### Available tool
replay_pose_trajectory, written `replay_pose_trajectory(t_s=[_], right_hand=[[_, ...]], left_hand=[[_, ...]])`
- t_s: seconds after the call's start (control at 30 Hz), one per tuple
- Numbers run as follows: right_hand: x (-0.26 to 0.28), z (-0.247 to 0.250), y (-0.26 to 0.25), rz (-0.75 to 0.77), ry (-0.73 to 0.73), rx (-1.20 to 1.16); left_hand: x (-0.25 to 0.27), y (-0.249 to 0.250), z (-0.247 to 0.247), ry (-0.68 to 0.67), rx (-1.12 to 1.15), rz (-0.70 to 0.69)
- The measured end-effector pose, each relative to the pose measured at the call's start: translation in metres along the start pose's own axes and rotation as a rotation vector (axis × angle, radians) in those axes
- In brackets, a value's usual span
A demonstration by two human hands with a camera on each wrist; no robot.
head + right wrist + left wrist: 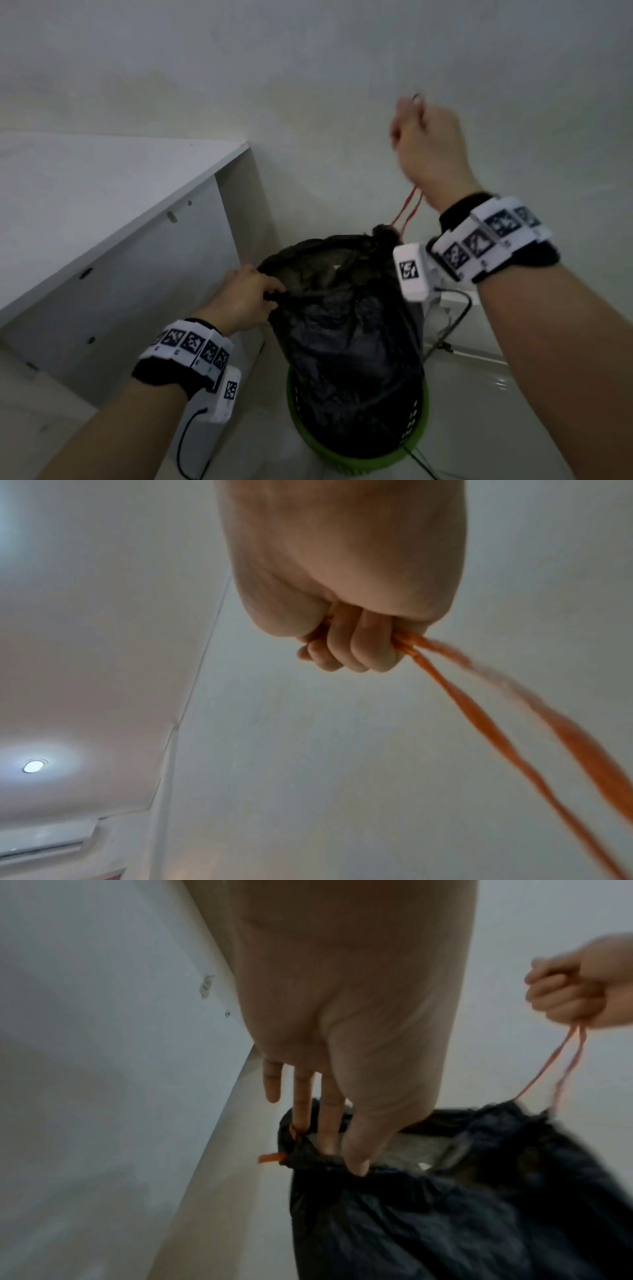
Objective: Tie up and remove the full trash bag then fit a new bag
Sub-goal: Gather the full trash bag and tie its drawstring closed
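Head view had the green bin (356, 455) sitting on the floor closest to the camera, with the black trash bag (346, 342) standing up out of it, its top pulled clear above the rim. The left hand (245, 298) was at the bag's left edge, and on the left wrist cam you could see the thumb and fingers (330, 1123) pinching the gathered black hem right next to a bit of orange drawstring poking out. Mouth of the bag was only partly cinched, some pale stuff visible inside. Further back and higher up, the right hand (428, 147) was a closed fist wrapped round the orange drawstring (407, 212), two strands running taut down to the bag's bunched right corner. A white cabinet (113, 219) was on the left, plain wall behind everything.
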State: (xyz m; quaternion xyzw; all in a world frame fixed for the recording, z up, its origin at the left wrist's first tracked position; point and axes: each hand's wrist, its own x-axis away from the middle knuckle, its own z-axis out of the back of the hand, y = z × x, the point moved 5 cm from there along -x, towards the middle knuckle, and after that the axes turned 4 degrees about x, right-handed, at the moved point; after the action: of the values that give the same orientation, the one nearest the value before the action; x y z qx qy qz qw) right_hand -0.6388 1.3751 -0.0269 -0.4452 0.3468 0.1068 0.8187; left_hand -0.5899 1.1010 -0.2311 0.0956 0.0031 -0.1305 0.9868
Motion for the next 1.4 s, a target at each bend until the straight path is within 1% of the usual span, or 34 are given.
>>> replay_pose_trajectory(t_s=[0.1,0.13,0.17,0.2,0.23,0.3,0.33,0.37,0.4,0.47,0.5,0.53,0.57,0.6,0.67,0.7,0.73,0.77,0.8,0.87,0.93,0.97,1.03,1.07,1.1,1.13,1.17,1.23,1.27,1.3,1.33,1.4], right_hand=[[-0.036,0.041,-0.012,0.027,0.174,-0.033],[-0.043,0.052,-0.012,0.031,0.221,-0.046],[-0.048,0.061,-0.01,0.028,0.254,-0.062],[-0.049,0.065,-0.006,0.021,0.264,-0.068],[-0.048,0.065,-0.003,0.015,0.251,-0.069],[-0.04,0.051,0.0,0.013,0.175,-0.071],[-0.035,0.043,-0.001,0.019,0.14,-0.072],[-0.029,0.037,-0.003,0.03,0.12,-0.075],[-0.023,0.033,-0.005,0.042,0.116,-0.085],[-0.009,0.03,-0.011,0.049,0.101,-0.078],[-0.001,0.027,-0.013,0.061,0.048,-0.032],[0.012,0.019,-0.013,0.089,-0.063,0.037],[0.028,0.007,-0.014,0.118,-0.232,0.09],[0.051,-0.009,-0.01,0.127,-0.46,0.141],[0.109,-0.04,0.005,0.107,-0.933,0.289],[0.135,-0.054,0.015,0.098,-1.106,0.358],[0.154,-0.064,0.024,0.095,-1.184,0.397],[0.162,-0.072,0.03,0.099,-1.166,0.401],[0.162,-0.075,0.033,0.079,-1.089,0.37],[0.149,-0.073,0.04,-0.027,-0.911,0.283],[0.139,-0.071,0.046,-0.083,-0.826,0.265],[0.137,-0.07,0.049,-0.091,-0.811,0.269],[0.133,-0.065,0.057,-0.122,-0.749,0.275],[0.132,-0.059,0.059,-0.147,-0.68,0.256],[0.13,-0.052,0.061,-0.171,-0.607,0.217],[0.131,-0.047,0.058,-0.166,-0.548,0.165],[0.133,-0.045,0.05,-0.122,-0.517,0.099],[0.14,-0.05,0.029,0.034,-0.515,-0.015],[0.145,-0.058,0.022,0.1,-0.542,-0.021],[0.147,-0.066,0.018,0.12,-0.562,0.001],[0.146,-0.072,0.017,0.107,-0.565,0.026],[0.139,-0.075,0.016,0.078,-0.504,0.03]], left_hand=[[0.001,-0.011,0.005,0.014,-0.201,-0.008],[0.002,-0.014,0.008,0.02,-0.245,-0.002],[0.003,-0.016,0.012,0.031,-0.241,0.011],[0.004,-0.015,0.018,0.059,-0.168,0.024],[0.005,-0.011,0.022,0.093,-0.023,0.051],[0.005,0.009,0.027,0.161,0.377,0.104],[0.004,0.025,0.027,0.163,0.548,0.117],[0.002,0.042,0.023,0.12,0.658,0.114],[0.001,0.059,0.018,0.048,0.706,0.104],[0.001,0.08,0.003,-0.11,0.71,0.089],[0.001,0.084,-0.004,-0.157,0.716,0.063],[0.003,0.089,-0.01,-0.178,0.741,0.023],[0.003,0.088,-0.013,-0.172,0.767,0.0],[0.005,0.088,-0.013,-0.146,0.808,-0.002],[0.008,0.084,-0.007,-0.055,0.929,0.067],[0.008,0.082,-0.003,-0.01,0.988,0.095],[0.01,0.082,0.003,0.019,1.039,0.109],[0.012,0.08,0.006,0.035,1.084,0.11],[0.013,0.077,0.008,0.046,1.114,0.092],[0.016,0.07,0.008,0.055,1.129,0.034],[0.019,0.059,0.006,0.1,1.002,0.014],[0.021,0.055,0.007,0.155,0.906,0.031],[0.024,0.045,0.016,0.309,0.739,0.092],[0.025,0.039,0.019,0.371,0.706,0.127],[0.025,0.035,0.022,0.4,0.714,0.153],[0.025,0.032,0.022,0.405,0.758,0.162],[0.027,0.033,0.024,0.404,0.839,0.151],[0.027,0.039,0.03,0.411,1.019,0.123],[0.027,0.044,0.034,0.416,1.062,0.097],[0.027,0.049,0.04,0.414,1.056,0.068],[0.027,0.053,0.045,0.417,1.015,0.046],[0.025,0.053,0.054,0.44,0.887,0.027]])
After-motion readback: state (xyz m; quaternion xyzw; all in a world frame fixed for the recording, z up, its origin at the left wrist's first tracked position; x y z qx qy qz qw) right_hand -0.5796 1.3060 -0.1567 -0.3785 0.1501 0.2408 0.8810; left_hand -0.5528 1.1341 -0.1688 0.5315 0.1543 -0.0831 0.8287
